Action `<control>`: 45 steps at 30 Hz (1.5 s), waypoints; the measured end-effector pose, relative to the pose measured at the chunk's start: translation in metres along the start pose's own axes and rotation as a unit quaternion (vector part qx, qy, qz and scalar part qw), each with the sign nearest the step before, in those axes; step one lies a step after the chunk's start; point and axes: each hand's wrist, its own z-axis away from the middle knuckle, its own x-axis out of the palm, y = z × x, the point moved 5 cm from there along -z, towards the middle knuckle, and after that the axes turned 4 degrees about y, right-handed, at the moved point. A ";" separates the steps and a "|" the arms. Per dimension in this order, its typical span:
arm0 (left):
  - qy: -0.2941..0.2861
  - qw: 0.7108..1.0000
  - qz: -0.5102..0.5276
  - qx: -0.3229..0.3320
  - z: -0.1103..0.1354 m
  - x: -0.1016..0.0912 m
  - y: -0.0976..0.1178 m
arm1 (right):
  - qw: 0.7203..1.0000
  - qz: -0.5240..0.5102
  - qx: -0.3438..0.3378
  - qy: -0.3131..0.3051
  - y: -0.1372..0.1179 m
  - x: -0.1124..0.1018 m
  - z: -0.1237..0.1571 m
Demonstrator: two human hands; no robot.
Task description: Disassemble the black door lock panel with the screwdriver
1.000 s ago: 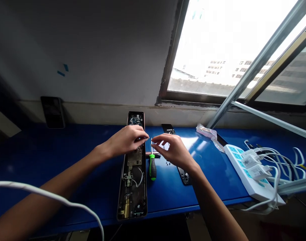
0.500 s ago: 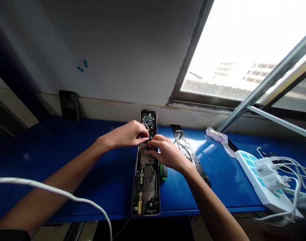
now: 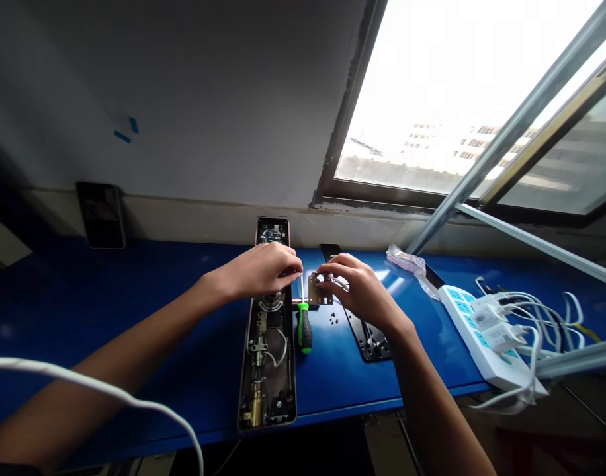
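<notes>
Right now you are working at a blue surface (image 3: 59, 311) pushed against a grey wall (image 3: 223, 119), with a bright window (image 3: 432, 79) on the right and a metal bar (image 3: 511, 130) slanting across it. Two blue strips (image 3: 122, 136) are stuck to the wall, and one phone-like device (image 3: 101, 215) leans upright beneath them. At the right end lies one white power strip (image 3: 496, 367) with two white adapters (image 3: 504, 337) plugged in and a tangle of leads beside it; a plastic packet (image 3: 407, 259) is near its far end. One white cable (image 3: 109, 391) crosses your view at the lower left.

In front of you lies one long open housing (image 3: 270, 344), its mechanism exposed. Just to its right is one screwdriver (image 3: 305, 330) with a green and black handle, then several dark bits (image 3: 333, 318), too small to count, and one black panel (image 3: 355, 330).

Your left hand (image 3: 270, 268) reaches over the housing, palm down, fingers curled near the screwdriver's tip; I can't tell whether its fingertips meet or pinch anything. Your right hand (image 3: 355, 277) comes in from the other side, pinching one small metal plate (image 3: 315, 294) between thumb and fingers, just right of the screwdriver.
</notes>
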 end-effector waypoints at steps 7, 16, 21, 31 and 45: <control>-0.085 0.993 -0.060 0.058 -0.033 0.049 0.028 | 0.985 0.137 0.010 -0.102 0.048 0.019 0.011; -0.130 0.985 -0.095 0.055 -0.039 0.073 0.026 | 0.965 0.185 0.011 -0.187 0.063 0.048 0.009; -0.146 0.982 -0.107 0.052 -0.037 0.074 0.028 | 0.958 0.184 0.002 -0.220 0.066 0.054 0.009; -0.147 0.980 -0.119 0.057 -0.032 0.075 0.030 | 0.954 0.179 -0.003 -0.239 0.067 0.061 0.012; -0.114 0.985 -0.110 0.067 -0.029 0.066 0.033 | 0.960 0.159 -0.005 -0.232 0.049 0.048 0.041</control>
